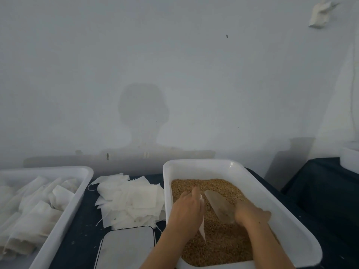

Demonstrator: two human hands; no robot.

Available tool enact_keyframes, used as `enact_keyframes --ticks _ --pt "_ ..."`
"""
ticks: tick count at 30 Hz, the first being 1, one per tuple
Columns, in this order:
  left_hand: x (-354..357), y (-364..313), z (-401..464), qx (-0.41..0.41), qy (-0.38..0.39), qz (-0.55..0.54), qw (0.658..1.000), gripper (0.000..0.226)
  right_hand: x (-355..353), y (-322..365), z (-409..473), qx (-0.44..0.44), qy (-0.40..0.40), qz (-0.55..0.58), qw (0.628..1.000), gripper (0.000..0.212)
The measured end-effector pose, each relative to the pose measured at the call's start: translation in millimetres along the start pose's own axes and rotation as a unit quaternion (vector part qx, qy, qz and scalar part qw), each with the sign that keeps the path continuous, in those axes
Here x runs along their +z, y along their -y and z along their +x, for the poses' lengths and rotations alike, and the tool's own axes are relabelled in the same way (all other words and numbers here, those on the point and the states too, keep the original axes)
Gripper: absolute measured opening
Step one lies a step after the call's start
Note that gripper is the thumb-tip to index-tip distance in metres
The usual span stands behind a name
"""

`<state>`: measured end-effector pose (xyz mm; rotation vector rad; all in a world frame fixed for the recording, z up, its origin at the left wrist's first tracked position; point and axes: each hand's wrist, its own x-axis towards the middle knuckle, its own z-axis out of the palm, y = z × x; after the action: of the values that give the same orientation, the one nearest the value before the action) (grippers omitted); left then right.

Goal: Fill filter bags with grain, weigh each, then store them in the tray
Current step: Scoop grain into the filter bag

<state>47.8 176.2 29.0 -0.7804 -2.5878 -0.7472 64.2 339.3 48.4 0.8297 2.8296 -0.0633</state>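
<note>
Grain [223,243], brown, filling white tub [291,230] under both hands. Left hand [186,208] over grain, fingers curled round thin white filter bag [202,224] hanging edge-on beneath palm. Right hand [250,212] just beside it, gripping handle of clear scoop [219,206], blade pointing away across grain toward bag. Left of left hand: loose pile of empty bags [130,202] on dark table [81,226], flat scale [126,247] nearer, then white tray [64,220] holding filled bags [33,214].
</note>
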Motion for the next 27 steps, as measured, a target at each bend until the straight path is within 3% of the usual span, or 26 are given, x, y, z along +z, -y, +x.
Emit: enact_keyframes --ticks 4,9,11,15,18,21,27 --pt "-2 -1 -1 -0.012 0.002 -0.021 1.0 0.01 0 7 -2 -0.009 -0.011 -0.066 0.998 0.025" --pt "-4 -2 -2 -0.013 0.013 0.0 1.0 0.017 -8 8 -5 -0.044 -0.043 -0.067 0.996 0.032" --pt "-5 -2 -2 -0.01 0.014 0.01 1.0 0.018 -23 1 -5 -0.091 -0.077 -0.046 0.992 0.036" --pt "-3 0 -2 -0.02 0.01 0.024 0.999 0.02 -62 -19 -18 -0.187 -0.094 -0.116 0.971 0.017" --pt "1 1 2 -0.052 -0.033 0.06 0.996 0.043 -73 -28 -23 -0.17 -0.125 -0.203 0.956 0.024" --pt "-2 3 2 -0.11 -0.091 0.073 0.987 0.046 -68 -29 -23 -0.166 -0.112 -0.245 0.949 0.023" --pt "-3 5 0 -0.105 -0.091 0.069 0.988 0.044 -38 -17 -19 -0.232 -0.095 -0.152 0.956 0.02"
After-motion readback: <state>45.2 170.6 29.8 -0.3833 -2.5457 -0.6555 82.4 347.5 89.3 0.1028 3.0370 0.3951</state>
